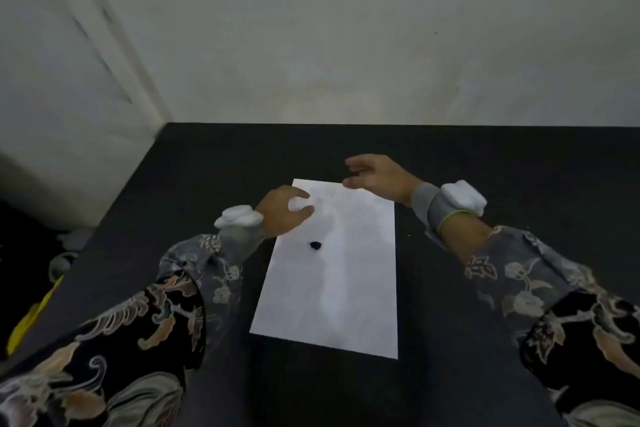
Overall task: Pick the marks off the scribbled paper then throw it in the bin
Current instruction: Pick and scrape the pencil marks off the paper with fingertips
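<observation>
1. The paper (332, 274) is a single white sheet lying flat on the dark table (485, 156), just in front of the person, its long side running away from them. Faint scribbles show near its far edge, too blurred to read
2. A small black lump (315, 245), perhaps a kneaded eraser, sits on the sheet left of centre, just beside the left hand but apart from it
3. By my judgement the sheet is very light, thin and limp: it will slide on the smooth tabletop unless pinned, crease easily, and lift best from a corner or an edge. It should crumple without effort for the bin, which is not in view
4. The left hand (282, 211) rests on the sheet's far left corner, fingers spread and relaxed, holding nothing, seemingly pinning the sheet
5. The right hand (375, 174) hovers above the far edge, fingers loosely extended, grasping nothing; whether it touches the sheet I cannot tell
6. Both forearms wear soft floral-patterned sleeves (166, 288), with grey cuffs and a white rounded device on each wrist
7. The table surface looks matte and dark; behind it stands a plain pale wall (346, 45)
</observation>
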`<state>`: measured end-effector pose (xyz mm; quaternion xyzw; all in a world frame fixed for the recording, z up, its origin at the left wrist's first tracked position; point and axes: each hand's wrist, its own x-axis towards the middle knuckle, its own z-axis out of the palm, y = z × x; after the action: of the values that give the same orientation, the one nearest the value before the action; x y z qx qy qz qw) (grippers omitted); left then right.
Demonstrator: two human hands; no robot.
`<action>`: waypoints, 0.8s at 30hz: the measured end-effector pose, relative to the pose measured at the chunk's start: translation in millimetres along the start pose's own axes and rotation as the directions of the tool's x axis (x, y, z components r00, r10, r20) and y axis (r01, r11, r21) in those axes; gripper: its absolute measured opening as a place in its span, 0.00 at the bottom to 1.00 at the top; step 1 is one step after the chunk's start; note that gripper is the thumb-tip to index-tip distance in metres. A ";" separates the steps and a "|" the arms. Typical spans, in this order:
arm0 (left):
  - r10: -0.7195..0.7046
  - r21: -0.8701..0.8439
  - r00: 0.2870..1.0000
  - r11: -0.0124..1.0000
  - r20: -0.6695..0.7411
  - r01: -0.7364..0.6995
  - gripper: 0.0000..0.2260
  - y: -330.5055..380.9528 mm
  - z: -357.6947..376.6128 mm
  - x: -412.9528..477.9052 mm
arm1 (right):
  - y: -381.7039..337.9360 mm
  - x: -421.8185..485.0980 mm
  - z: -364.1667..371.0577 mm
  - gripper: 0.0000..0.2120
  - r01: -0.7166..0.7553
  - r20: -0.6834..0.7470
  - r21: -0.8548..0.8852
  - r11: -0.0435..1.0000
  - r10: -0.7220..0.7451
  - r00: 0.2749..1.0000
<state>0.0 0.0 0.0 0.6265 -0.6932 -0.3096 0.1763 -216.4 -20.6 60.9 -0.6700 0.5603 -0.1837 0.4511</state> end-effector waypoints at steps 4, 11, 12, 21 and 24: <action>0.041 0.153 0.999 0.987 0.031 -0.046 0.22 -19.2 21.9 -8.5 | 23.7 2.3 28.3 0.27 0.056 0.030 -0.121 0.991 -0.053 0.998; 0.081 0.340 0.995 0.939 -0.060 -0.056 0.30 -28.3 43.1 -31.9 | 41.6 -16.2 65.8 0.18 0.143 0.061 -0.297 0.944 -0.130 0.990; 0.095 0.360 0.991 0.931 -0.095 -0.055 0.30 -26.7 48.4 -36.1 | 42.5 -21.7 72.1 0.18 0.149 0.054 -0.318 0.936 -0.139 0.989; 0.084 0.452 0.990 0.892 -0.114 -0.023 0.27 -19.7 73.0 -57.9 | 52.9 -50.1 104.4 0.07 0.121 -0.140 -0.354 0.927 -0.180 0.974; 0.089 0.467 0.994 0.883 -0.067 -0.048 0.28 -22.0 70.5 -59.5 | 53.7 -55.4 106.3 0.06 0.138 -0.158 -0.334 0.932 -0.200 0.967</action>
<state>-18.8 72.3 -58.4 0.6385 -0.7604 -0.1010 0.0621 -184.8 74.5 -24.1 -0.7596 0.5631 -0.1915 0.2632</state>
